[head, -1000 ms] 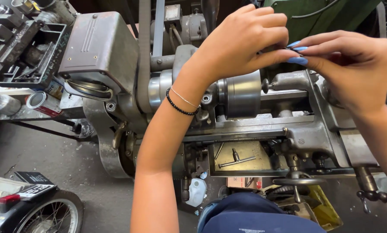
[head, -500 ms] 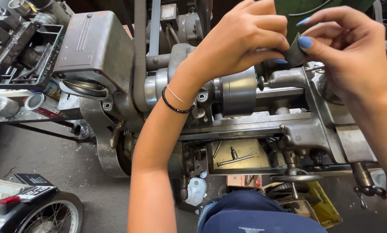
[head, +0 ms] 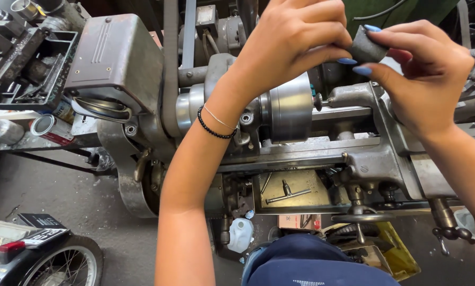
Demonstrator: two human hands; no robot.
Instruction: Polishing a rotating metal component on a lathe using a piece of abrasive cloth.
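Well below your fingers (head: 349, 61): 1 white bottle (head: 240, 234), 1 pinkish box (head: 298, 221), 1 yellow carton (head: 395, 254); cans (head: 46, 127) far left.

Both hands, left hand (head: 296, 39) and right hand (head: 425, 71), pinch a small grey cylinder (head: 366, 46) above the lathe (head: 301, 153) chuck (head: 288, 108).
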